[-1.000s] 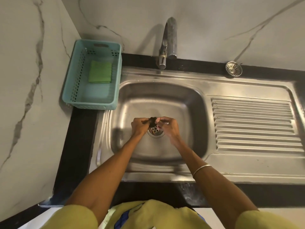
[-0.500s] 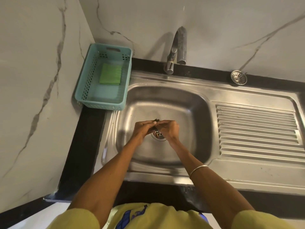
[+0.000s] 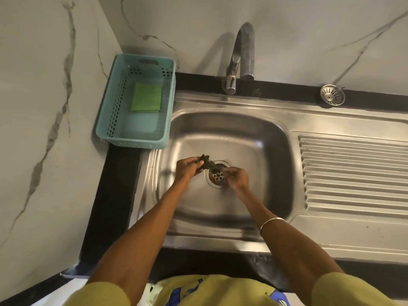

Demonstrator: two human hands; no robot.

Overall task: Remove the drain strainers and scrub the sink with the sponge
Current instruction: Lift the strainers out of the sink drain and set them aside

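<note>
Over the steel sink basin, my left hand grips a small black strainer piece, lifted just left of the drain. The drain opening shows a perforated metal plate inside. My right hand hovers to the right of the drain with fingers curled; whether it holds anything is unclear. A round metal drain strainer lies on the black ledge at the back right. The green sponge rests inside the teal basket.
A chrome tap rises behind the basin. The ribbed draining board stretches to the right. Marble walls close in at the left and back. Black counter runs along the sink's left and front.
My hands were together over the drain; now they have parted. The left hand has pulled the black piece up and to the left, exposing the drain.
</note>
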